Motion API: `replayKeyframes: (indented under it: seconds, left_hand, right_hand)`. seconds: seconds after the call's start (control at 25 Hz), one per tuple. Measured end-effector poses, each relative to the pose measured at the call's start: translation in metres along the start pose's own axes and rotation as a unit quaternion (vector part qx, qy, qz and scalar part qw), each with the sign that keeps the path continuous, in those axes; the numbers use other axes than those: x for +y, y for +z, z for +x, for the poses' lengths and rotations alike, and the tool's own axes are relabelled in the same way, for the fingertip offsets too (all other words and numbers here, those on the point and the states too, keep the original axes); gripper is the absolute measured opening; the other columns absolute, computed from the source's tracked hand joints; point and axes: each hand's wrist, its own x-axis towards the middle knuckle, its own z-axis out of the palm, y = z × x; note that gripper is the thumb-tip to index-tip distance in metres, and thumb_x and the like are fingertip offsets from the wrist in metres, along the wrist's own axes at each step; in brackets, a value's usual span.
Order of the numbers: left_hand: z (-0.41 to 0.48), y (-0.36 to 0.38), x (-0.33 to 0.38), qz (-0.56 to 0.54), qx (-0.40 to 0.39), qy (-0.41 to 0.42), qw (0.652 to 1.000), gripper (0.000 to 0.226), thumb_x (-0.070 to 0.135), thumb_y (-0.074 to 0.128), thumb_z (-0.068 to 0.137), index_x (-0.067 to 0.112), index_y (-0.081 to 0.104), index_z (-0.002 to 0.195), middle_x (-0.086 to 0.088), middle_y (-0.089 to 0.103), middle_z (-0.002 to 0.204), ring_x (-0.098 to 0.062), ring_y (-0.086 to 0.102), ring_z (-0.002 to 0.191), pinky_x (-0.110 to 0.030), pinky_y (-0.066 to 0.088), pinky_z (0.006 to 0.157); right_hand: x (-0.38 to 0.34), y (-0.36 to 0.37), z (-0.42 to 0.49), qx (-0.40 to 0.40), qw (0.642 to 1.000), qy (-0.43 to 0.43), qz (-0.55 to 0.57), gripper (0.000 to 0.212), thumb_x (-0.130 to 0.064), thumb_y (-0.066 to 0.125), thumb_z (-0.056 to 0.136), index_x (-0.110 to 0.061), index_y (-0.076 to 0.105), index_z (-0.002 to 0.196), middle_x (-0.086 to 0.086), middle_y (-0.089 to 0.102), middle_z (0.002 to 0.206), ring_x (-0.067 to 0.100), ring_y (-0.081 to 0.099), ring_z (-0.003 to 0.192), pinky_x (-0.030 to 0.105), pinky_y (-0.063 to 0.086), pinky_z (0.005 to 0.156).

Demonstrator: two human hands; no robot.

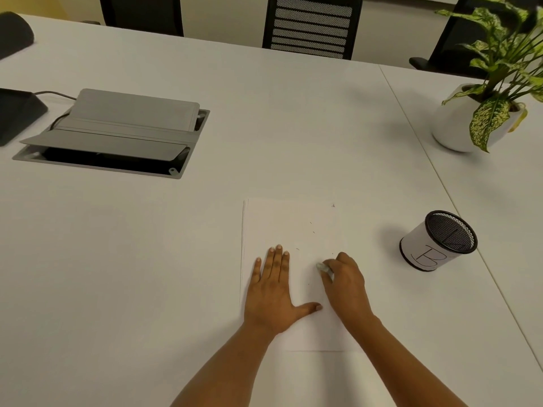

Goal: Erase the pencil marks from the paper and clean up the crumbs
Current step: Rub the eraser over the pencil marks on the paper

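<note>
Paper (293,224), a thin white sheet, lies flat on the white desk (147,259); judged light, flimsy, prone to sliding and creasing. It is pinned by the flat, outspread left hand (271,292). A small pale eraser (323,268) is pinched in the right hand (345,282). Few dark crumbs (312,227) are noted.

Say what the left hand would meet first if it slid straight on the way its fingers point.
Only bare paper lies ahead of the left hand; its fingers point to the far edge. Beyond that the table looks free up to the chair, as far as the view shows.
</note>
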Motion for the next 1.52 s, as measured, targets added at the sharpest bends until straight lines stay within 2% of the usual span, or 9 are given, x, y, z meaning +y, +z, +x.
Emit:
replayKeyframes:
  seconds: [0.24,0.48,0.68,0.8,0.96,1.08,1.2,1.28,1.52]
  left_hand:
    - [0.000,0.001,0.000,0.002,0.007,0.012,1.000,0.114,0.090,0.016,0.068,0.002,0.039,0.138,-0.013,0.037,0.145,-0.026,0.032,0.135,-0.042,0.014,0.106]
    - [-0.001,0.002,0.000,0.000,0.007,0.005,1.000,0.115,0.090,0.015,0.067,0.003,0.038,0.138,-0.013,0.036,0.146,-0.026,0.032,0.135,-0.043,0.016,0.105]
    - [0.001,0.001,0.000,-0.007,0.002,0.008,1.000,0.108,0.084,0.009,0.073,0.003,0.041,0.137,-0.014,0.038,0.144,-0.026,0.037,0.133,-0.042,0.018,0.104]
    - [0.002,0.000,0.000,-0.004,0.003,0.007,1.000,0.109,0.085,0.009,0.072,0.003,0.042,0.136,-0.014,0.039,0.143,-0.026,0.037,0.132,-0.042,0.018,0.104]
    - [0.000,0.000,0.000,0.004,0.004,0.001,1.000,0.115,0.090,0.016,0.067,0.003,0.040,0.137,-0.013,0.038,0.144,-0.026,0.035,0.134,-0.042,0.016,0.105]
    - [0.000,0.000,0.000,0.001,-0.006,-0.001,1.000,0.115,0.090,0.014,0.067,0.003,0.040,0.137,-0.014,0.038,0.144,-0.027,0.035,0.134,-0.043,0.016,0.105]
    - [0.002,-0.001,0.000,-0.002,-0.002,0.003,1.000,0.110,0.086,0.008,0.071,0.003,0.042,0.136,-0.015,0.039,0.143,-0.028,0.036,0.133,-0.044,0.018,0.104]
    - [0.002,-0.002,0.000,-0.003,-0.001,0.005,1.000,0.110,0.085,0.007,0.072,0.003,0.043,0.135,-0.015,0.040,0.143,-0.029,0.036,0.133,-0.044,0.018,0.104]
    - [0.000,-0.001,0.001,-0.004,-0.007,0.002,1.000,0.114,0.090,0.017,0.067,0.003,0.040,0.137,-0.014,0.038,0.144,-0.028,0.035,0.134,-0.043,0.015,0.106]
  right_hand:
    - [0.008,-0.006,-0.001,-0.017,0.999,0.014,0.024,0.018,-0.014,0.058,0.085,0.001,0.066,0.093,0.004,0.047,0.076,0.017,0.047,0.072,0.023,0.035,0.066]
    - [0.002,-0.001,0.013,0.035,0.995,0.076,0.046,0.020,-0.013,0.055,0.088,0.003,0.063,0.096,0.005,0.046,0.081,0.018,0.048,0.075,0.024,0.035,0.068]
    - [-0.017,0.009,-0.024,-0.021,0.997,0.013,0.071,0.017,-0.016,0.054,0.088,-0.003,0.065,0.086,0.002,0.047,0.077,0.016,0.048,0.073,0.011,0.031,0.059]
    - [-0.011,0.004,-0.021,-0.049,0.997,-0.031,0.048,0.016,-0.015,0.055,0.088,-0.003,0.065,0.085,0.000,0.045,0.074,0.017,0.048,0.074,0.016,0.033,0.064]
    - [0.006,-0.006,0.013,-0.003,1.000,0.029,-0.005,0.019,-0.012,0.055,0.087,0.004,0.065,0.092,0.005,0.045,0.077,0.018,0.046,0.074,0.024,0.035,0.067]
    - [-0.005,0.003,0.014,-0.001,1.000,0.028,0.005,0.018,-0.010,0.054,0.088,0.004,0.064,0.089,0.005,0.044,0.079,0.023,0.051,0.076,0.023,0.034,0.067]
    - [-0.021,0.017,0.003,-0.036,0.998,-0.019,0.049,0.019,-0.014,0.054,0.088,0.000,0.064,0.096,0.007,0.050,0.082,0.015,0.046,0.078,0.020,0.034,0.070]
    - [-0.023,0.018,0.005,-0.036,0.997,-0.022,0.063,0.021,-0.016,0.054,0.088,-0.002,0.064,0.099,0.011,0.055,0.087,0.013,0.045,0.079,0.019,0.034,0.071]
    - [-0.016,0.010,0.046,-0.014,0.996,0.064,0.068,0.023,-0.012,0.054,0.088,0.003,0.060,0.105,0.018,0.056,0.101,0.026,0.053,0.092,0.019,0.032,0.074]
